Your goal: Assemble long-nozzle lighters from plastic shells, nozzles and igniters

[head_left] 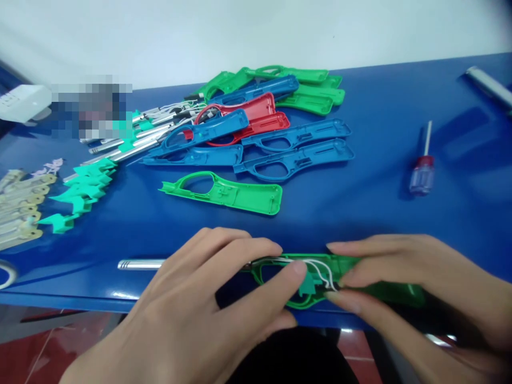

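At the table's front edge, my left hand (208, 288) is closed around a green lighter casing half (400, 293), its index finger reaching over the open inside. A silver metal tube (140, 264) sticks out to the left from under that hand. A teal trigger (307, 285) sits in the casing beside the finger loop. White wires (326, 266) curve over it to a small black part (333, 287). My right hand (404, 272) pinches at this black part with thumb and fingers, close against the casing. Part of the casing is hidden by both hands.
Just beyond my hands lies another green casing half (256, 197). Behind it are piled blue casing halves (296, 160), red ones (260, 114) and green ones (308, 98). Metal tubes (132, 146) and teal triggers (86, 186) lie left; a screwdriver (423, 170) lies right.
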Tool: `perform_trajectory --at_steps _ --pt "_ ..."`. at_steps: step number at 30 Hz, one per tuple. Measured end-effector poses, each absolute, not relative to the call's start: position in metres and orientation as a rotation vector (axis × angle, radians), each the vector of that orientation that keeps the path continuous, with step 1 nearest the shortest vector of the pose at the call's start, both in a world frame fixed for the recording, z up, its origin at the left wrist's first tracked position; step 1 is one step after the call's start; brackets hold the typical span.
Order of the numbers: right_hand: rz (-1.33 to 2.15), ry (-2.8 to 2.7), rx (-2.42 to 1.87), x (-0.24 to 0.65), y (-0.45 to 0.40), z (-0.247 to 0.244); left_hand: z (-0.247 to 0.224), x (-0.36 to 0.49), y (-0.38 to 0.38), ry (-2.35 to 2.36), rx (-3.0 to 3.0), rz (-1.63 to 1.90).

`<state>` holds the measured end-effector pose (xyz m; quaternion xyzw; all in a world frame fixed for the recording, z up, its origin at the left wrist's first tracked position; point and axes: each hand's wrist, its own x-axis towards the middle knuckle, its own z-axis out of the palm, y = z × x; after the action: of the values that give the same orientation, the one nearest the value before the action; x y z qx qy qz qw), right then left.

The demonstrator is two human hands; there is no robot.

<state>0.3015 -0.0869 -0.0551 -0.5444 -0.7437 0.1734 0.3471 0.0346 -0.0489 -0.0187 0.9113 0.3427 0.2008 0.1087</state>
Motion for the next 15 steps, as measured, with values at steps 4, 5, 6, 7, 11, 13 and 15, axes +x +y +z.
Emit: perform_trajectory --at_steps 4,5,6,7,11,13,15 --pt "0.476 -1.957 -1.422 0.3051 -0.0886 -0.052 -0.0232 0.0355 -0.049 1.004 2.699 0.574" --pt "0.48 -1.982 -1.413 0.3071 -0.0882 -0.0517 -0.0239 0.0349 -0.0491 1.003 2.699 0.559" --pt "0.483 -2.019 -1.404 0.3089 -0.0876 -0.0515 -0.0245 0.0342 -0.0491 1.007 2.699 0.552" --pt "0.481 -2.045 -1.404 0.3103 -0.0869 -0.0512 -0.025 0.0333 -0.0492 1.009 2.698 0.548" --pt "0.469 -2.047 -1.401 0.3098 -0.0846 -0.0493 -0.0251 0.031 -0.0492 1.012 2.704 0.502" --pt "0.463 -2.04 -1.39 0.3075 -0.0838 -0.0482 -0.0244 0.0312 -0.0487 1.0 2.714 0.477" --pt "0.472 -2.032 -1.388 0.3056 -0.0833 -0.0473 -0.024 0.0324 -0.0476 0.994 2.695 0.493"
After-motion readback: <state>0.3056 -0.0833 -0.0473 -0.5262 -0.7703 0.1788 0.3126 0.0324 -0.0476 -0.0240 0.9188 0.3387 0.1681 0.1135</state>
